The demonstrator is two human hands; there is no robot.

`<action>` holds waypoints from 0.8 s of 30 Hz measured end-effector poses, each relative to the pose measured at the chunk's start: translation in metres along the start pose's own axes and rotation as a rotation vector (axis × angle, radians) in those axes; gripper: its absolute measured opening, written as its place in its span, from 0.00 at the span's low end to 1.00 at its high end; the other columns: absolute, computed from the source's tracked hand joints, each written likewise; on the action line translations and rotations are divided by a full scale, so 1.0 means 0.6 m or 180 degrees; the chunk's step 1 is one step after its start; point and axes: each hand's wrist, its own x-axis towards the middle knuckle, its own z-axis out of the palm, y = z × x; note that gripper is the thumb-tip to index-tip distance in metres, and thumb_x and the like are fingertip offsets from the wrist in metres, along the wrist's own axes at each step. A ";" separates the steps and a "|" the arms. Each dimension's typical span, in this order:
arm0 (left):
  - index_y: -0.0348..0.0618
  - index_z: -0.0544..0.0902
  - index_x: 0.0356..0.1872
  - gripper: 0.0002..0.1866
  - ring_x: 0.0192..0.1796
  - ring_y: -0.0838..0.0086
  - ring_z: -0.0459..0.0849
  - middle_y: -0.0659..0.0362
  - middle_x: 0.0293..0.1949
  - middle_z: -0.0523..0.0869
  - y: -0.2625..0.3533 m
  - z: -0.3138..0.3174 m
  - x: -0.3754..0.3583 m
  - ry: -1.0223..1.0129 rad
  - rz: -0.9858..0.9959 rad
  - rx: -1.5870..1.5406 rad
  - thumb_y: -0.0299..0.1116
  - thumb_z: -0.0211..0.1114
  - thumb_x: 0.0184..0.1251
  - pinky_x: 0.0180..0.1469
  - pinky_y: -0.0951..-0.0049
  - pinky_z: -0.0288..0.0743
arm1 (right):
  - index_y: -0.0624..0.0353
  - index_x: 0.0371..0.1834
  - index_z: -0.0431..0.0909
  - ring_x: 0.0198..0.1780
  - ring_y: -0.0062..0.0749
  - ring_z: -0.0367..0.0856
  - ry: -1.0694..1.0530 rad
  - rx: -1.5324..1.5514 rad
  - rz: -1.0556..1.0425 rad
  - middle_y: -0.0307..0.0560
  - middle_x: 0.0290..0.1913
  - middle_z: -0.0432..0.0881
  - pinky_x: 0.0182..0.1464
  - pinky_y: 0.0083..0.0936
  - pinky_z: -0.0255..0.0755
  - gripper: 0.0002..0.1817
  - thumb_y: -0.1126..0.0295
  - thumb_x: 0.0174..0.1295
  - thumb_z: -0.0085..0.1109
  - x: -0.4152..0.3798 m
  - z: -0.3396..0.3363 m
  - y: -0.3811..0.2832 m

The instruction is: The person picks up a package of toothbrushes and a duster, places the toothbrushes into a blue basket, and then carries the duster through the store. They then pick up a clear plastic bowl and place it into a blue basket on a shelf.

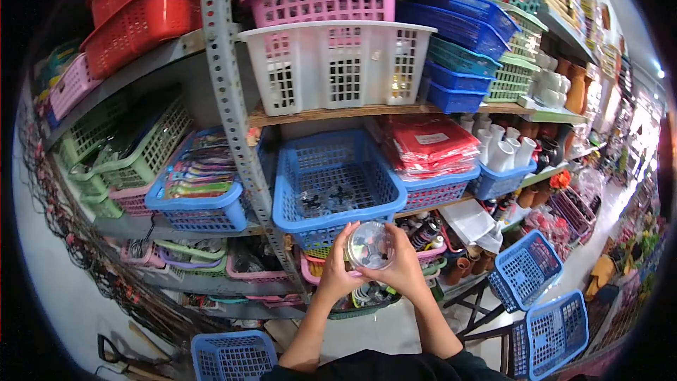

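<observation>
Between my two hands I hold a round clear plastic container (371, 245) with a see-through top; a few small dark shapes show in it, too blurred to name. The fingers of my left hand (338, 264) curve around its left side. On its right side, my right hand (400, 262) grips it, with the thumb along the lower edge. Just beyond my hands, a blue plastic basket (338, 222) sits on the shelf. Inside it lie some similar round clear containers (326, 200) with dark bits.
A perforated metal post (236, 99) stands left of the blue basket. Red plastic-wrapped packs (431, 142) fill a basket to its right. Above is a white crate (342, 63). Blue baskets (525, 271) stand at lower right, and another blue basket (234, 358) is on the floor at lower left.
</observation>
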 end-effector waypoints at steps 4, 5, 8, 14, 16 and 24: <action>0.38 0.60 0.69 0.49 0.69 0.53 0.65 0.46 0.67 0.67 0.002 -0.067 0.032 -0.0149 -0.0069 0.1607 0.43 0.77 0.46 0.70 0.56 0.59 | 0.70 0.61 0.62 0.54 0.43 0.77 0.0157 -0.0024 -0.0228 0.61 0.54 0.74 0.57 0.34 0.72 0.52 0.60 0.33 0.81 0.057 -0.003 -0.026; 0.39 0.61 0.68 0.47 0.70 0.54 0.65 0.48 0.67 0.68 -0.002 -0.082 0.042 -0.0229 -0.0041 0.2107 0.46 0.75 0.48 0.71 0.55 0.57 | 0.71 0.61 0.60 0.56 0.49 0.76 0.0190 -0.0146 -0.0380 0.64 0.56 0.72 0.57 0.35 0.71 0.53 0.55 0.34 0.80 0.074 -0.001 -0.020; 0.42 0.66 0.66 0.40 0.67 0.58 0.68 0.52 0.62 0.74 -0.031 -0.125 0.051 -0.0384 -0.0113 0.2985 0.50 0.69 0.54 0.72 0.54 0.53 | 0.71 0.60 0.61 0.55 0.48 0.76 0.0244 0.0056 -0.0432 0.62 0.55 0.73 0.57 0.35 0.71 0.53 0.53 0.34 0.80 0.125 0.019 -0.010; 0.44 0.77 0.53 0.25 0.48 0.60 0.77 0.56 0.44 0.80 -0.027 -0.135 0.040 -0.0756 0.0194 0.3213 0.39 0.70 0.54 0.54 0.60 0.69 | 0.71 0.59 0.62 0.55 0.50 0.76 -0.0049 -0.0198 -0.0430 0.61 0.53 0.73 0.57 0.35 0.71 0.52 0.52 0.34 0.80 0.156 0.050 0.001; 0.43 0.79 0.48 0.21 0.45 0.61 0.77 0.57 0.40 0.80 -0.015 -0.127 0.030 -0.0648 0.0303 0.3218 0.36 0.70 0.53 0.50 0.63 0.70 | 0.71 0.59 0.63 0.55 0.51 0.76 -0.0071 -0.0165 -0.0447 0.61 0.53 0.73 0.57 0.35 0.71 0.52 0.51 0.34 0.79 0.151 0.054 0.005; 0.49 0.82 0.41 0.17 0.41 0.66 0.78 0.61 0.36 0.79 -0.023 -0.130 -0.048 -0.0783 0.0335 0.3091 0.25 0.65 0.45 0.45 0.66 0.70 | 0.76 0.61 0.62 0.57 0.51 0.76 -0.0825 0.0045 0.0244 0.69 0.57 0.73 0.59 0.36 0.70 0.57 0.45 0.33 0.79 0.115 0.061 0.040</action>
